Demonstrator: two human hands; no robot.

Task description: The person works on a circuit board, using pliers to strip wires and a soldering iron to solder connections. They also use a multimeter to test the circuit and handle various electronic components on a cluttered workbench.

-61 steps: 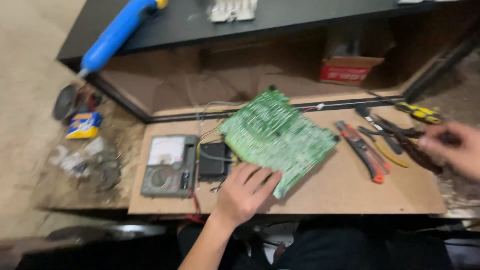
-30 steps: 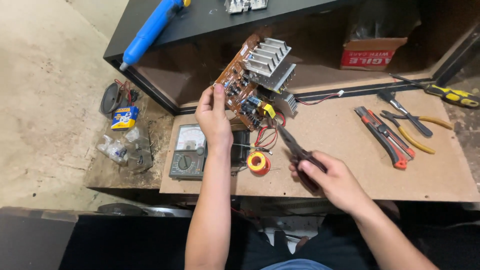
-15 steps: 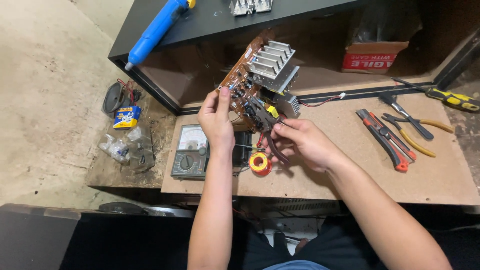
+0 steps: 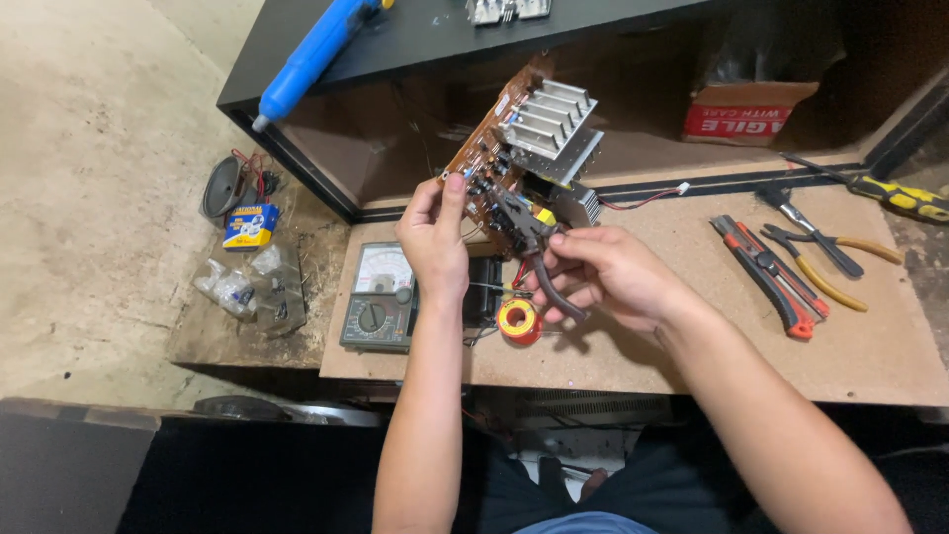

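Note:
My left hand holds a brown circuit board tilted up on edge, its component side facing me. A finned metal heat sink is mounted on the board's upper right. My right hand grips dark-handled pliers, whose jaws touch the components near the board's lower middle. Below the hands an orange-and-yellow solder spool lies on the wooden work board.
An analog multimeter lies left of the spool. At right lie a red-and-black cutter, yellow-handled pliers and a yellow screwdriver. A blue tool rests on the black shelf. A small speaker and plastic bags sit on the floor.
The board went from lying green side up to being held upright by my left hand. My right hand picked up the pliers and brought their jaws up to the components.

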